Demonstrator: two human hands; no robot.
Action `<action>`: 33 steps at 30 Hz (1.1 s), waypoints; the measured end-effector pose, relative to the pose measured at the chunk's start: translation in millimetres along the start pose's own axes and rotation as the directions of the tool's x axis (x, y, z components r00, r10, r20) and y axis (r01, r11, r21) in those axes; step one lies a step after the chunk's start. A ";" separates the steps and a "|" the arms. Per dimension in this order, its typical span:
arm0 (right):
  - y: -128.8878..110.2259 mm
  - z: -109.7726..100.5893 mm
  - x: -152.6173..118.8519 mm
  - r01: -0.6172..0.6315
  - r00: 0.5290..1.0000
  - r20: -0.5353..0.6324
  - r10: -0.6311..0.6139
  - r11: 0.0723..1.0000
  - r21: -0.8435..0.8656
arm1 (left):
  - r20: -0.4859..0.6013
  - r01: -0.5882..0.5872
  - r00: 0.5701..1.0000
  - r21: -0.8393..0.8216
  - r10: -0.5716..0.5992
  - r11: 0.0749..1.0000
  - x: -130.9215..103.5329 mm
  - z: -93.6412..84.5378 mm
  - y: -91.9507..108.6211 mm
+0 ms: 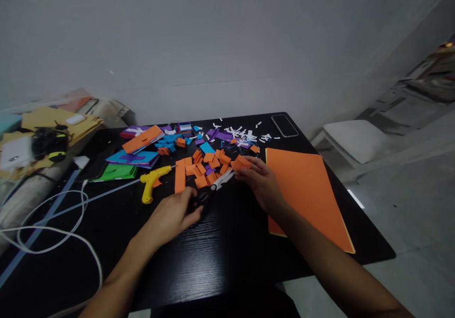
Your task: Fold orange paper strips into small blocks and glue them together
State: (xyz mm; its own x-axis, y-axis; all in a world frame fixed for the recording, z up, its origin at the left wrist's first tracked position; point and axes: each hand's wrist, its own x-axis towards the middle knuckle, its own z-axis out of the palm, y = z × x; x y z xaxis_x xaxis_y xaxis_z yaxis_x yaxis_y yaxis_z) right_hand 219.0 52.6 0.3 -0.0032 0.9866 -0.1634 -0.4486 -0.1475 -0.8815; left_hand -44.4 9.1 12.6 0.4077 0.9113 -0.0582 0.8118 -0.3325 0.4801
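Observation:
My left hand (pixel 176 211) is closed on the black handles of a pair of scissors (pixel 222 180), whose blades point up and to the right. In my right hand (pixel 261 180) a small folded orange paper piece (pixel 241 163) is pinched, right by the scissor tips. Many small orange paper pieces (pixel 201 181) lie just beyond the scissors. A long orange strip (pixel 180 176) rests at the left of that pile. Whether the blades touch the held paper cannot be made out.
A yellow glue gun (pixel 151 183) lies left of the pile. Large orange sheets (pixel 305 190) are on the right of the black table (pixel 213 256). White scraps (pixel 245 135), folded coloured papers (pixel 142 139) and a phone-like frame (pixel 284 125) lie farther back. A white cable (pixel 85 237) loops at left.

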 end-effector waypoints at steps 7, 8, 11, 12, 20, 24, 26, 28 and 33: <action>-0.5 0.0 0.8 0.056 0.997 -0.059 -0.053 0.997 0.052 | -0.135 0.143 0.973 -0.281 -0.187 0.949 4.4 -1.5 -3.9; 0.6 0.4 -0.2 0.053 0.997 -0.055 -0.051 0.998 0.040 | -0.120 0.155 0.974 -0.267 -0.192 0.951 4.7 -0.8 -2.4; 4.2 1.3 -3.3 0.059 0.998 -0.033 -0.059 0.998 -0.018 | -0.076 0.124 0.987 -0.197 -0.142 0.972 4.8 2.2 1.6; 5.4 1.3 -4.3 0.063 0.998 -0.028 -0.065 0.997 -0.045 | -0.066 0.104 0.991 -0.183 -0.117 0.978 4.8 3.8 2.6; 9.8 4.3 -12.5 0.070 0.998 0.015 -0.069 0.993 -0.097 | -0.107 0.004 0.994 -0.077 -0.012 0.997 6.1 19.4 5.9; 7.1 9.9 -16.7 0.089 0.996 0.040 -0.086 0.992 -0.085 | -0.128 -0.029 0.991 -0.048 0.023 0.998 6.7 20.3 7.2; 6.0 12.0 -18.5 0.096 0.995 0.046 -0.092 0.992 -0.088 | -0.147 -0.044 0.988 -0.026 0.039 0.999 6.7 19.3 8.3; 5.6 13.0 -19.7 0.103 0.994 0.054 -0.098 0.990 -0.099 | -0.166 -0.056 0.985 -0.003 0.055 0.998 6.4 18.4 9.2; 7.0 13.2 -20.8 0.120 0.990 0.087 -0.112 0.988 -0.096 | -0.187 -0.073 0.980 0.014 0.074 0.997 5.7 19.7 8.4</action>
State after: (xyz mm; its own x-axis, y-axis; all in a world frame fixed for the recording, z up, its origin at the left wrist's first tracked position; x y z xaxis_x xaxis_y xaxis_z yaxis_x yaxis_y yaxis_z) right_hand 204.1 31.9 3.4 -0.0312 0.9992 -0.0247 -0.3582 -0.0342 -0.9330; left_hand -27.0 6.8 -1.0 0.3813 0.9135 0.1418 0.7857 -0.4010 0.4709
